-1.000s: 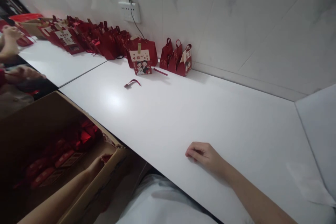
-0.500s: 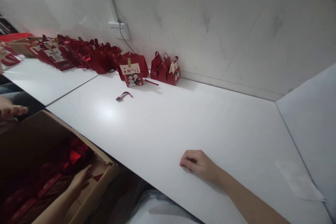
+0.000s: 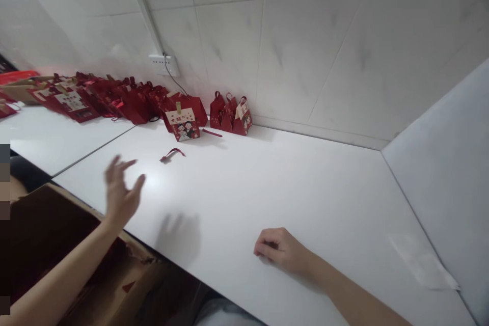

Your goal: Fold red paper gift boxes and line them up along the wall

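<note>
My left hand (image 3: 123, 191) hangs above the white table (image 3: 229, 193), fingers spread and nothing in them, casting a shadow. A short dark red ribbon (image 3: 172, 154) lies on the tabletop a little beyond it. Farther back stands a red gift box (image 3: 186, 125) with a cream flap and a cartoon bridal couple. Beside that box is a second thin red ribbon strip (image 3: 212, 133). My right hand (image 3: 280, 249) rests loosely curled on the table, thumb against the fingers; no object shows in it.
Three small red boxes with loops (image 3: 231, 114) stand against the tiled wall. Many more red boxes (image 3: 103, 97) crowd the back left, near a wall socket (image 3: 164, 65). An open cardboard carton (image 3: 143, 260) sits below the table edge. White paper (image 3: 424, 262) lies at right.
My left hand has come up out of the carton and over the table, fingers now apart. My right hand stays curled in place. The view has shifted slightly.
</note>
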Available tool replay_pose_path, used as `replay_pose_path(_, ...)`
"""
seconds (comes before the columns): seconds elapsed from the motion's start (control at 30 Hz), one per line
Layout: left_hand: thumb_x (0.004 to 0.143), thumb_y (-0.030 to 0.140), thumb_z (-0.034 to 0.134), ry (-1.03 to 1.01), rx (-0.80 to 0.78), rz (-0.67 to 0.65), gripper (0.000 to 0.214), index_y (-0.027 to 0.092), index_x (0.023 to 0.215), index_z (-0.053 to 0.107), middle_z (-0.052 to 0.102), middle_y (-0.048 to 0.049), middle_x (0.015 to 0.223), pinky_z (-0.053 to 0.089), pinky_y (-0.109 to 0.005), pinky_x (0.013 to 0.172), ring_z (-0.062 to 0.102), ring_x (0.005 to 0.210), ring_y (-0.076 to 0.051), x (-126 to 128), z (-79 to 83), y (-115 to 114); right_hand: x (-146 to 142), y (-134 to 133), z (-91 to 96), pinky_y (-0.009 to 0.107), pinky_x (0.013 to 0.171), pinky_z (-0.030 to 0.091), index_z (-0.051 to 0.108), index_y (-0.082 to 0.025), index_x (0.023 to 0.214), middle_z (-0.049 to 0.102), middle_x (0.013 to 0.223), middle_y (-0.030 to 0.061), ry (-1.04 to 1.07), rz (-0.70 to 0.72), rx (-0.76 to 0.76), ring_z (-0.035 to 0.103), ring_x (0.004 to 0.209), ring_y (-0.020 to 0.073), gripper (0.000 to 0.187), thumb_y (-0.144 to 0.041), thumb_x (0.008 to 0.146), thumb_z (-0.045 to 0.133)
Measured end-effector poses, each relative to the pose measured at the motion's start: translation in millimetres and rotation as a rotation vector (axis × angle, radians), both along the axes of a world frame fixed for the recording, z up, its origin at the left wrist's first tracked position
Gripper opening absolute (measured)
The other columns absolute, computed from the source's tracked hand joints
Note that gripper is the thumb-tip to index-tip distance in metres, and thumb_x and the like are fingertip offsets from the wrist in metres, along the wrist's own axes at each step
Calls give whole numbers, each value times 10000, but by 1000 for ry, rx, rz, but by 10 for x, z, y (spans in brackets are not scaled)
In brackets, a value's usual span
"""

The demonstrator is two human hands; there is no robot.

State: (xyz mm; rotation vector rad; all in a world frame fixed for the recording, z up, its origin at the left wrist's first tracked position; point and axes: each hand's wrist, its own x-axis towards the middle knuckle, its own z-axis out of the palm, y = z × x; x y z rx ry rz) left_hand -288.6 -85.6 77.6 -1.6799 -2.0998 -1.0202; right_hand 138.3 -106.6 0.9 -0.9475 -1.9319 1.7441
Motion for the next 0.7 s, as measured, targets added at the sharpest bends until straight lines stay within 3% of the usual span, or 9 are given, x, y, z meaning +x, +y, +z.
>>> replay_pose_path(0.13,866,513,458,44,-438,-453,448,285,1250,495,352,-42,1467,381,-432,1057,400,1308,-265,684,-199,763,-10,25,-6,207,558,388,660,-159,778,596,686,0,13,6,30,523,600,95,182,-258,868,536)
replay_pose_path(0.23,804,549,537,-41,-579,-591,655,190,1339,420,332,-131,1475,347,-411,1082,385,1322,-291,1136,-478,1395,-12,42,-18,199,560,389,670,-163,788,605,696,-6,13,-2,71,519,595,86,168,-248,862,545)
replay_pose_path(0.33,693,474,698,-250,-436,-542,770,132,1325,421,422,-166,1407,324,-374,1093,395,1311,-293,1495,-710,1963,-5,63,-32,191,562,387,682,-165,797,615,706,-9,17,-2,118,517,599,81,159,-242,856,556)
replay_pose_path(0.43,810,474,573,-326,-299,-440,734,98,1380,303,372,-194,1423,318,-374,1081,357,1330,-268,1748,-855,2377,7,94,-47,185,567,391,694,-162,822,626,723,-4,29,10,141,526,608,79,164,-256,857,564)
replay_pose_path(0.53,848,499,496,-362,-179,-320,732,93,1401,239,345,-204,1430,308,-391,1085,332,1341,-267,1944,-946,2670,20,136,-60,183,583,396,705,-160,839,635,732,3,31,31,172,537,625,82,182,-287,858,577)
replay_pose_path(0.7,699,599,628,-365,-167,-162,815,105,1303,393,484,-207,1317,330,-426,1059,418,1266,-344,2231,-980,3052,44,212,-92,183,609,400,715,-173,885,655,763,12,13,71,242,543,660,90,212,-325,869,569)
